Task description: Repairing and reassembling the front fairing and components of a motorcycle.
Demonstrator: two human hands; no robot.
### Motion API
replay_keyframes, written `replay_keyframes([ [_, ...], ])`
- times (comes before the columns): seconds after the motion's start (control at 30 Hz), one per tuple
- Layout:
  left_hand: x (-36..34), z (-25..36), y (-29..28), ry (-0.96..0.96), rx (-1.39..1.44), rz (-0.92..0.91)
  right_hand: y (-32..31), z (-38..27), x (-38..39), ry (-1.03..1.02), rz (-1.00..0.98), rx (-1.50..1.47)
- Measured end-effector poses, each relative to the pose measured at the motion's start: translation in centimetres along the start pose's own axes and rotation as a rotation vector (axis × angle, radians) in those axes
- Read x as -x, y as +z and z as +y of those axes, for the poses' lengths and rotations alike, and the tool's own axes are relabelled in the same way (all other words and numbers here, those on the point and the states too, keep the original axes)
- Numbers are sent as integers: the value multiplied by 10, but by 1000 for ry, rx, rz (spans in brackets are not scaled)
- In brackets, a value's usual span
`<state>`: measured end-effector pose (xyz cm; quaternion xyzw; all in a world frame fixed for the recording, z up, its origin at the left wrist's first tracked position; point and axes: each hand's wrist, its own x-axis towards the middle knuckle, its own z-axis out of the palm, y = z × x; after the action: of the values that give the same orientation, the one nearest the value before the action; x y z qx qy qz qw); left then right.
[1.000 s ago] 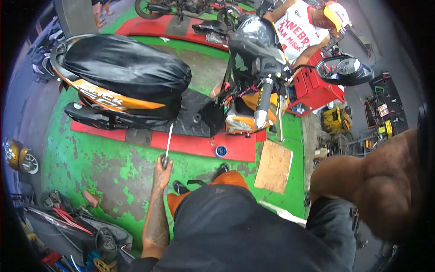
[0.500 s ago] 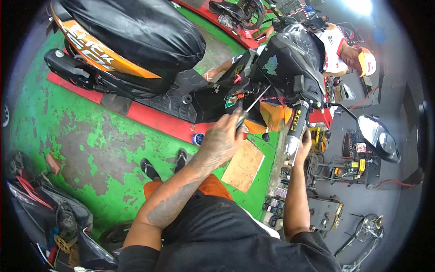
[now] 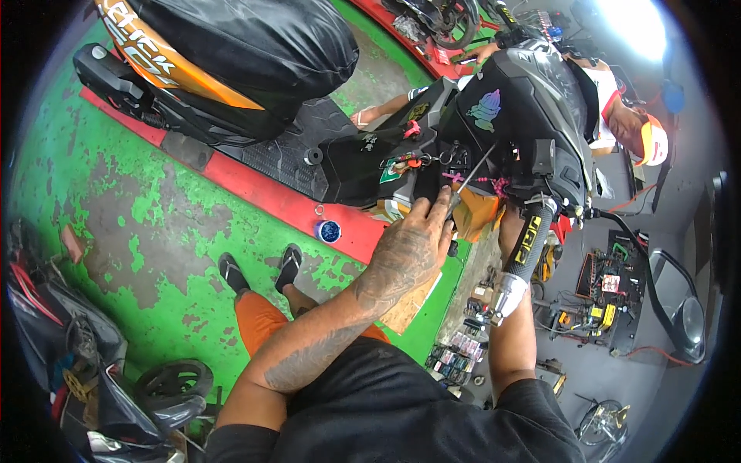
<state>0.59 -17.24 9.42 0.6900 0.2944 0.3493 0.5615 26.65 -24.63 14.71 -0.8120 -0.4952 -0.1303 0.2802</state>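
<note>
Clenching screwdriver [image 3: 475,170]: left hand [image 3: 413,245] | right hand [image 3: 511,230]: can't tell | wide floor [image 3: 197,224] beside platform [image 3: 258,189] edge

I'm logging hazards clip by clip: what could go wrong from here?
The screwdriver-like tool in the left hand could slip and scratch the black front panel near its tip. Its shaft might snag the pink beads close by. The round blue tin near the edge of the red platform could get knocked by a foot.
</note>
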Motion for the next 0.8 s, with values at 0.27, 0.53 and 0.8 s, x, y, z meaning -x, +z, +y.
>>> replay_keyframes([
  [0.27, 4, 7, 11, 5, -101, 56, 3, 21, -6, 56, -35, -146],
  [0.53, -5, 39, 19, 216, -861, 305, 9, 33, -7, 155, -52, -289],
  [0.8, -18, 36, 24, -299, 298, 20, 21, 47, -22, 274, -56, -429],
])
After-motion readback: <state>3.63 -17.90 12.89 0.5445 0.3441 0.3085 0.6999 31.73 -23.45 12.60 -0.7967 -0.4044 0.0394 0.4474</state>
